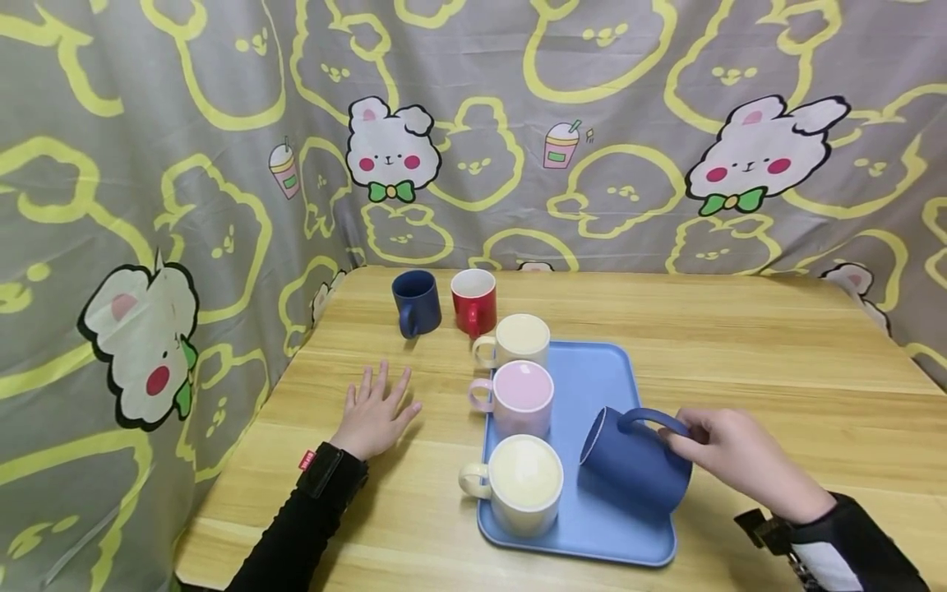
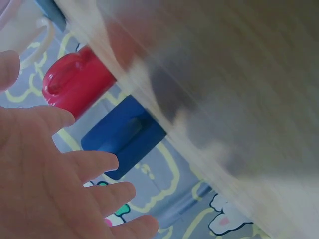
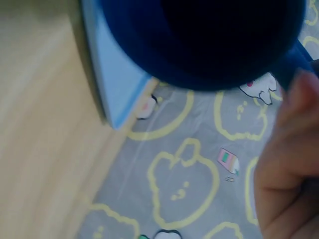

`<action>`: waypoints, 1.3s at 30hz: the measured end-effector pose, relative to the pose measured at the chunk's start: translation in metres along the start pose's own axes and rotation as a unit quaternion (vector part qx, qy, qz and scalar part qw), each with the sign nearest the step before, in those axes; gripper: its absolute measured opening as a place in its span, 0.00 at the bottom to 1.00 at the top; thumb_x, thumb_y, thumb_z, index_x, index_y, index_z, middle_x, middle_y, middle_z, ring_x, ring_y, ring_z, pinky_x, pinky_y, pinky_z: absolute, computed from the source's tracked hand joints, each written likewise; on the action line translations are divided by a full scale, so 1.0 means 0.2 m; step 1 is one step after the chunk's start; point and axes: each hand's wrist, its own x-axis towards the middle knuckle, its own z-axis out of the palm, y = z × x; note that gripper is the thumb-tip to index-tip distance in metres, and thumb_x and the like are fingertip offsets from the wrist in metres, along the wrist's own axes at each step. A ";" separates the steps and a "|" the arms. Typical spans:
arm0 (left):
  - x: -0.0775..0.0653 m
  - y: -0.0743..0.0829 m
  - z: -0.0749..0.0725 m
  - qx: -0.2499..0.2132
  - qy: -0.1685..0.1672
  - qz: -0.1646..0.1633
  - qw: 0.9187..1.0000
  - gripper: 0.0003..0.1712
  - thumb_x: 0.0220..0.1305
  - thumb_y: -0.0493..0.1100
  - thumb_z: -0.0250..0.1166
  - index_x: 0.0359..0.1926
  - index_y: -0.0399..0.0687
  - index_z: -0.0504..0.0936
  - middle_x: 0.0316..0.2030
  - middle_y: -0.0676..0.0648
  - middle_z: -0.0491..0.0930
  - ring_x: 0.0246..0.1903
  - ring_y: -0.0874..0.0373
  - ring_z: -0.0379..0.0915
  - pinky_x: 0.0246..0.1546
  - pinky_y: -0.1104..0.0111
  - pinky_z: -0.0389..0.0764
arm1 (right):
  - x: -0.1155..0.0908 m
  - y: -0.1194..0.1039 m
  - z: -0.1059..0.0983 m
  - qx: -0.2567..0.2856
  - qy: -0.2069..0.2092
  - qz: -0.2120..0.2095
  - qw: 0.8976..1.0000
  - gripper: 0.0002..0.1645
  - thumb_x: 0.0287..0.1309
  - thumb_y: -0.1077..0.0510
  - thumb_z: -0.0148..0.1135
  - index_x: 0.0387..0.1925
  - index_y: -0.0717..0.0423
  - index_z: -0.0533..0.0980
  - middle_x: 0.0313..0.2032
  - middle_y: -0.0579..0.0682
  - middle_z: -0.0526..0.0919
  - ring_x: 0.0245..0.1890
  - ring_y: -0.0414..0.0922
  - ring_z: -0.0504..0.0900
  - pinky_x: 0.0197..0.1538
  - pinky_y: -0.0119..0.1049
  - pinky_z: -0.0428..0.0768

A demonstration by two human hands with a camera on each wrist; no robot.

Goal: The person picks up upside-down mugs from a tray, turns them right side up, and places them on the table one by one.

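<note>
My right hand [image 1: 740, 456] grips the handle of a large blue mug [image 1: 636, 464], which is tipped on its side with its mouth towards the left, over the right part of a light blue tray [image 1: 592, 362]. In the right wrist view, the round end of that blue mug [image 3: 144, 55] fills the top. Along the tray's left side stand a pale yellow mug [image 1: 524, 485] in front, a pink mug [image 1: 523, 403] in the middle and another pale yellow mug [image 1: 522, 341] behind, handles to the left. My left hand [image 1: 376, 415], fingers spread, is over the table left of the tray, holding nothing.
Behind my left hand, a dark blue mug [image 1: 419, 311] and a red mug [image 1: 474, 306] with a white inside stand upright on the wooden table [image 1: 740, 329]. A patterned grey curtain [image 1: 473, 222] hangs along the back and left edges.
</note>
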 end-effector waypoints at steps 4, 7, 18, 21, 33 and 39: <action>0.00 0.00 0.00 0.001 -0.011 -0.001 1.000 0.38 0.74 0.60 0.46 0.76 0.49 0.50 0.74 0.32 0.37 0.71 0.32 0.27 0.65 0.36 0.34 | 0.04 -0.02 -0.06 -0.023 0.041 -0.045 0.998 0.20 0.47 0.62 0.73 0.17 0.44 0.70 0.14 0.33 0.59 0.15 0.29 0.58 0.19 0.27 0.58; 0.00 0.01 -0.02 0.004 -0.017 0.005 1.000 0.38 0.74 0.61 0.45 0.76 0.47 0.50 0.74 0.31 0.38 0.71 0.32 0.30 0.66 0.36 0.35 | 0.08 -0.04 -0.11 -0.032 0.037 -0.077 0.996 0.23 0.45 0.61 0.75 0.15 0.43 0.67 0.14 0.32 0.55 0.15 0.29 0.56 0.19 0.26 0.57; -0.02 0.56 -0.39 -0.006 0.007 0.208 0.978 0.37 0.73 0.58 0.51 0.72 0.40 0.61 0.70 0.37 0.60 0.70 0.45 0.54 0.69 0.50 0.53 | 0.24 -0.20 -0.28 -0.079 -0.034 -0.134 0.987 0.28 0.46 0.48 0.76 0.14 0.43 0.62 0.16 0.33 0.50 0.16 0.29 0.53 0.21 0.26 0.52; 0.00 0.74 -0.45 -0.052 -0.024 0.273 0.960 0.35 0.73 0.56 0.52 0.72 0.42 0.62 0.71 0.41 0.59 0.71 0.50 0.52 0.69 0.56 0.54 | 0.28 -0.26 -0.29 -0.072 -0.073 -0.135 0.986 0.24 0.48 0.45 0.74 0.15 0.44 0.66 0.15 0.33 0.56 0.16 0.30 0.59 0.21 0.27 0.58; 0.11 1.09 -0.41 -0.194 -0.157 0.316 0.915 0.16 0.73 0.51 0.54 0.37 0.48 0.83 0.26 0.55 0.78 0.28 0.65 0.72 0.29 0.77 0.70 | 0.36 -0.35 -0.19 -0.019 -0.075 -0.258 0.963 0.22 0.43 0.49 0.78 0.15 0.42 0.69 0.16 0.30 0.56 0.15 0.26 0.58 0.19 0.25 0.59; 0.15 1.13 -0.38 -0.189 -0.231 0.264 0.917 0.21 0.74 0.55 0.52 0.28 0.49 0.77 0.20 0.52 0.72 0.23 0.62 0.70 0.24 0.75 0.65 | 0.37 -0.34 -0.18 -0.002 -0.086 -0.259 0.962 0.20 0.43 0.48 0.78 0.16 0.43 0.71 0.17 0.30 0.59 0.16 0.27 0.60 0.19 0.25 0.62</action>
